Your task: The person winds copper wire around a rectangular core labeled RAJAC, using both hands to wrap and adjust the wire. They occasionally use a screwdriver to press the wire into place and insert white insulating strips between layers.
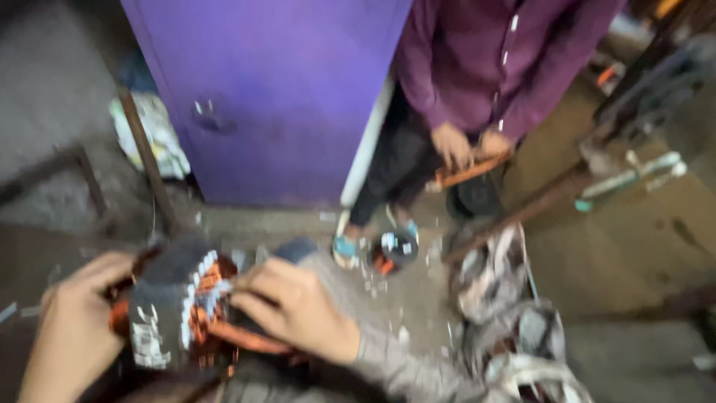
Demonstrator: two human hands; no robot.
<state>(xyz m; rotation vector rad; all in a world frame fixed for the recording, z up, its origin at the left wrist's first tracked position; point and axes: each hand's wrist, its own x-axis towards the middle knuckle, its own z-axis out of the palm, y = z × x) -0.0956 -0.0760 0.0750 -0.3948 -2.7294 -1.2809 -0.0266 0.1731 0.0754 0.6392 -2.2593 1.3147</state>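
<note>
The person holds a dark motor stator (175, 317) wound with copper wire low in the blurred view, the left hand (71, 328) wrapped around its outer side and the right hand (298, 310) with fingers pinched at the copper coils. Much winding remains in the core, so the job looks only part done. Similar stators (514, 328) lie on the floor, and another person (485, 75) stands beyond.
</note>
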